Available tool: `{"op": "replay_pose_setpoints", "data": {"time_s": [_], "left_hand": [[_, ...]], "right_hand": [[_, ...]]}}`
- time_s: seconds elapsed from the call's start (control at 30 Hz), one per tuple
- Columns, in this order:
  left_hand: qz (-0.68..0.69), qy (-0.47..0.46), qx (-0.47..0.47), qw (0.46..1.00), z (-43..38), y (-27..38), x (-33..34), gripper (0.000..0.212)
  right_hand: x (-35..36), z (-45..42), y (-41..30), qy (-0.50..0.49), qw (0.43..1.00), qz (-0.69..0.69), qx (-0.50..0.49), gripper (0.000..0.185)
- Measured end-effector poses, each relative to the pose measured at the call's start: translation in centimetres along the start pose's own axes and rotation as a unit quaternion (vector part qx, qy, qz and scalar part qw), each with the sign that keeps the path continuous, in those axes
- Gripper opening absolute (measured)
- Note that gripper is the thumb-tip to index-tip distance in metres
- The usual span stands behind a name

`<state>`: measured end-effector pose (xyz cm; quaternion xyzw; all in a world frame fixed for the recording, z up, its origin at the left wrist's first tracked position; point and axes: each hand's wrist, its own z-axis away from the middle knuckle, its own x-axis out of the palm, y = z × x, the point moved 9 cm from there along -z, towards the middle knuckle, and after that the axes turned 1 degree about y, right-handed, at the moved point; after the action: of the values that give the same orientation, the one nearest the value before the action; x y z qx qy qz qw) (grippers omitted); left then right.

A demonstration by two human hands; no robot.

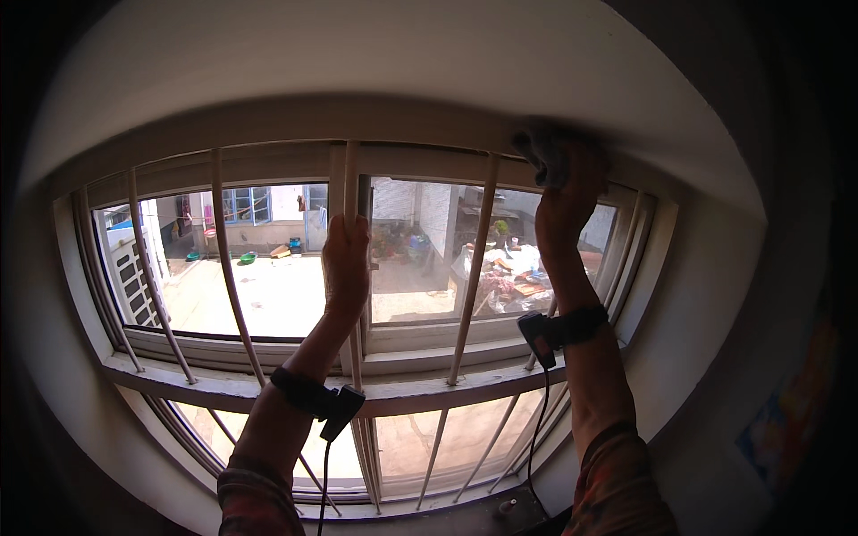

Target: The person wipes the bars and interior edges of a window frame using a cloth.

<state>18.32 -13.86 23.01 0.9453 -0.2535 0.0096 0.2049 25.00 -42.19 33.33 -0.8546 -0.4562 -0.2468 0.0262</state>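
My left hand is closed around an upright window bar near the middle of the window. High on the right, my right hand holds a dark grey cloth against the top beam of the window frame. Part of the cloth and the fingers on it are dim in shadow. Another upright bar stands between my two hands. Behind the bars is a sliding glass pane with hazy marks on it.
A painted crossbar runs below the upper panes. Lower down is a dark sill with a small object on it. Cabled black devices are strapped to both forearms. Outside lies a yard with a heap of mixed items.
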Motion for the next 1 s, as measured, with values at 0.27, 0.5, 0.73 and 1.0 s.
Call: {"op": "replay_pose_setpoints", "data": {"time_s": [0.27, 0.5, 0.73, 1.0], "left_hand": [[0.051, -0.021, -0.074, 0.996, 0.5, -1.6, 1.0, 0.027], [0.081, -0.038, -0.058, 0.994, 1.0, -2.8, 1.5, 0.032], [0.11, -0.053, -0.058, 0.991, 1.6, -2.3, 3.3, 0.031], [0.123, -0.056, 0.038, 0.99, 0.3, 1.3, 0.4, 0.031]], "right_hand": [[4.9, -0.3, -22.8, -0.14, 0.916, -0.281, -0.25, 0.032], [7.8, -1.6, -41.3, -0.053, 0.792, -0.333, -0.509, 0.029], [13.1, -1.4, -40.6, -0.129, 0.831, -0.296, -0.453, 0.032], [11.1, -1.1, -34.9, -0.039, 0.878, -0.214, -0.426, 0.04]]}}
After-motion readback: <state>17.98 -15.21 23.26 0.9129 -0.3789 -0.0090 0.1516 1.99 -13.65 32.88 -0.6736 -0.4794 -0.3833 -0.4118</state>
